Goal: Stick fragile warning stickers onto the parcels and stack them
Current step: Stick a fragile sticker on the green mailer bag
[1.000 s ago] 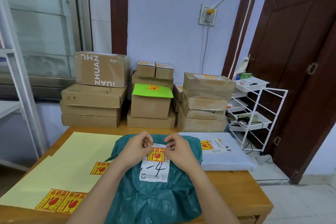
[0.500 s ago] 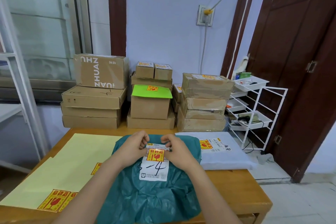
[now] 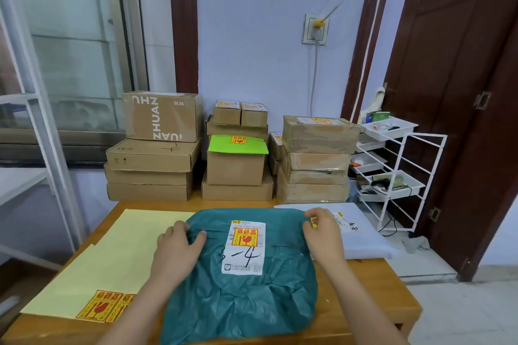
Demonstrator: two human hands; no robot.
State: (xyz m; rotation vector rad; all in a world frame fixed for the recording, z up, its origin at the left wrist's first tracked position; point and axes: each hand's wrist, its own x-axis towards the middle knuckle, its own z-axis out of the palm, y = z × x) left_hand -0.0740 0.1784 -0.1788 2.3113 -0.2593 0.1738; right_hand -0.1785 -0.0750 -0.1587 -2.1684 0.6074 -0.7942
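teal parcel point(image 3: 238, 288): lying flat on the table point(image 3: 386, 294), crinkly, near edge cut off by the frame bottom
fragile sticker point(image 3: 245, 237): stuck on the parcel's white label point(image 3: 244, 249), print too small to read
left hand point(image 3: 176, 252): grip clamped on the parcel's upper left corner, fingertips tucked under the fold so hidden
right hand point(image 3: 322, 235): grip pinched on the upper right corner, something yellow peeking between fingers, can't tell what
sticker sheet point(image 3: 112, 246): left of parcel, two stickers point(image 3: 105, 306) near its front edge, one half covered by the forearm
grey parcel point(image 3: 364, 235): right side, partly behind the right hand
boxes point(image 3: 236, 165): stacked at the back
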